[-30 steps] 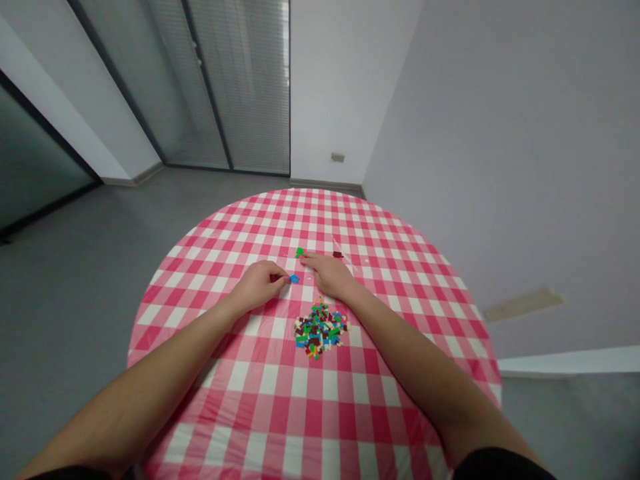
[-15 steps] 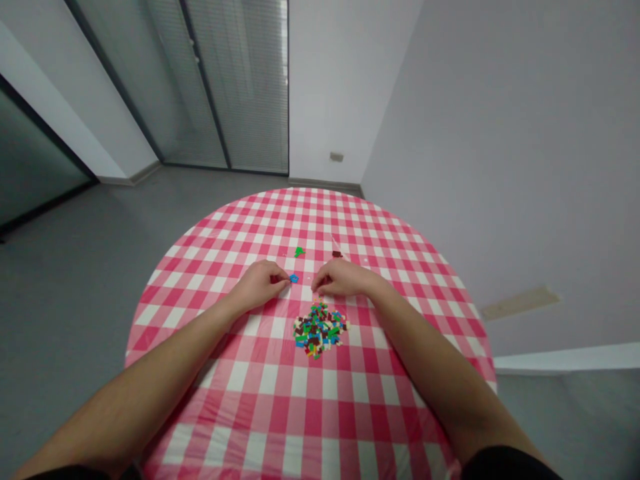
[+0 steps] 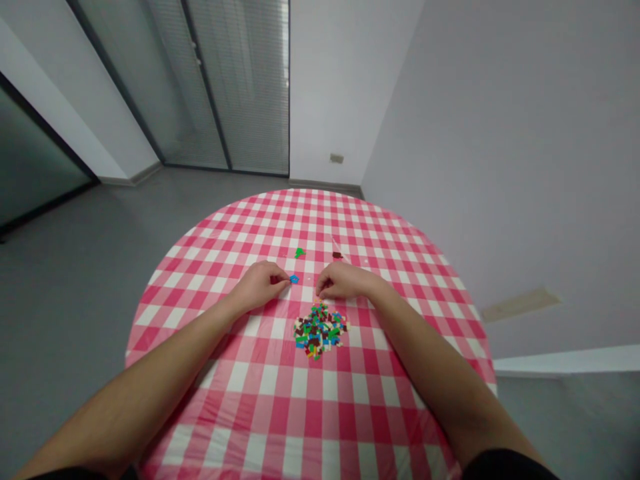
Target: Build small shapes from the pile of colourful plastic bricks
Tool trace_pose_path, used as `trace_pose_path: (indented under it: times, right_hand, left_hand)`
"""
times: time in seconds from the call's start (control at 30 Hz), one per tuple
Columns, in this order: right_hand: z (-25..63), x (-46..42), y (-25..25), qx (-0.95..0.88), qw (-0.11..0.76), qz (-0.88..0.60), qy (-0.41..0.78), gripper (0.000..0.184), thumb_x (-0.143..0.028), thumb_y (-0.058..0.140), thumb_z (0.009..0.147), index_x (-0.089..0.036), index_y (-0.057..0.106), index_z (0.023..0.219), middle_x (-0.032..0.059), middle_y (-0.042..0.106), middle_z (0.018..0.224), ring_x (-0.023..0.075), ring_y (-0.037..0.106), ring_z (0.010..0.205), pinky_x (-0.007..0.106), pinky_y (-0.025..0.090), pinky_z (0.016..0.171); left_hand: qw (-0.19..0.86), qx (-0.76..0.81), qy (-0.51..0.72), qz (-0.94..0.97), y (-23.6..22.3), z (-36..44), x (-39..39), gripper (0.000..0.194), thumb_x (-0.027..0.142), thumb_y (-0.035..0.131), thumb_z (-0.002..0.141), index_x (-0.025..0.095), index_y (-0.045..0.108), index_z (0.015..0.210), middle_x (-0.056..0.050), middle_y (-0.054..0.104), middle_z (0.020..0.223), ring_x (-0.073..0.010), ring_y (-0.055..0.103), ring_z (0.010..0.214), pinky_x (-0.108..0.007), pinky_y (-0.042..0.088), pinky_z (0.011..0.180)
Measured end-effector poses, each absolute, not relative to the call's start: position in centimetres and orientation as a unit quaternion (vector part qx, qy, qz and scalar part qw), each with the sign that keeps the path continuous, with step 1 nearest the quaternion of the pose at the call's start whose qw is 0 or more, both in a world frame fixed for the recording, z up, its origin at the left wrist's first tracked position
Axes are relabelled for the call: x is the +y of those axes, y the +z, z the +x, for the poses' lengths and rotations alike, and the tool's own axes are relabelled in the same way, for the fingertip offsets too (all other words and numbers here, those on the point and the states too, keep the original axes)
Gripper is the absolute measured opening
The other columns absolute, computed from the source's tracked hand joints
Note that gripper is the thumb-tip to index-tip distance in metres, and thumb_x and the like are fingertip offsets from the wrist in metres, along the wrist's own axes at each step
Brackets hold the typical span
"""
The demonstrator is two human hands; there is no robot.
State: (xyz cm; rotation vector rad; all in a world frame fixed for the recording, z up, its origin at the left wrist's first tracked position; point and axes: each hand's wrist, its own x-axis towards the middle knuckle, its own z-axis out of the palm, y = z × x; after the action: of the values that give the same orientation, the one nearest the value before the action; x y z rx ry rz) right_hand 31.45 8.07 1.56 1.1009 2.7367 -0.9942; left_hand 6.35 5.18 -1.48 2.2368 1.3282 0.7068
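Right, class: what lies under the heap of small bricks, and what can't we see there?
The heap sits on the checked cloth, which shows around its edge. The cloth directly beneath, and anything buried low in the heap, is covered and cannot be seen.

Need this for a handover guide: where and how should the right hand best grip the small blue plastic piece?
Probably pinch the blue piece at its free right edge, coming from the right: the left hand is at its left edge.

Forearms (image 3: 165,370) angled inward, left hand (image 3: 261,285) pinching, right hand (image 3: 340,280) curled downward
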Motion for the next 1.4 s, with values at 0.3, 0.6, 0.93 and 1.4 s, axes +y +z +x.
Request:
trace_pose_path:
  times: [0.3,0.6,0.93,1.4]
  right_hand:
    - [32.4,8.9,1.7,0.855,0.036,0.405,-0.321,0.010,-0.021,0.071,0.077,-0.015,0.075,0.083,0.0030,0.073,0.075,0.0128,0.062,0.065,0.021,0.040,0.056]
    - [31.9,8.2,1.8,0.867,0.020,0.364,-0.339,0.014,-0.014,0.069,0.074,-0.016,0.076,0.087,0.0029,0.075,0.082,0.0136,0.065,0.071,0.021,0.044,0.061]
    - [29.9,8.7,-0.4,0.848,-0.132,0.481,-0.176,0.016,-0.015,0.061,0.084,-0.016,0.076,0.089,0.0067,0.076,0.089,0.0175,0.066,0.080,0.026,0.045,0.072]
    - [29.1,7.6,-1.4,0.837,-0.151,0.509,-0.132,0.029,-0.025,0.052,0.094,-0.016,0.070,0.115,0.0099,0.072,0.108,0.0196,0.064,0.098,0.029,0.045,0.087]
  left_hand:
    - [0.222,0.484,0.254,0.807,-1.3,6.3,5.1,0.018,0.026,0.059,0.082,0.018,0.075,0.078,-0.005,0.072,0.078,-0.0182,0.062,0.074,-0.030,0.044,0.069]
    - [0.230,0.488,0.257,0.802,-1.5,6.4,5.1,0.019,0.028,0.059,0.082,0.018,0.075,0.078,-0.004,0.071,0.077,-0.0177,0.062,0.072,-0.029,0.044,0.067]
    - [0.230,0.490,0.260,0.800,-1.4,6.4,5.1,0.019,0.027,0.059,0.082,0.018,0.075,0.078,-0.005,0.071,0.076,-0.0172,0.062,0.072,-0.029,0.043,0.066]
    - [0.240,0.490,0.261,0.796,-1.3,6.3,5.1,0.019,0.026,0.058,0.082,0.019,0.076,0.080,-0.006,0.073,0.079,-0.0186,0.063,0.075,-0.030,0.045,0.069]
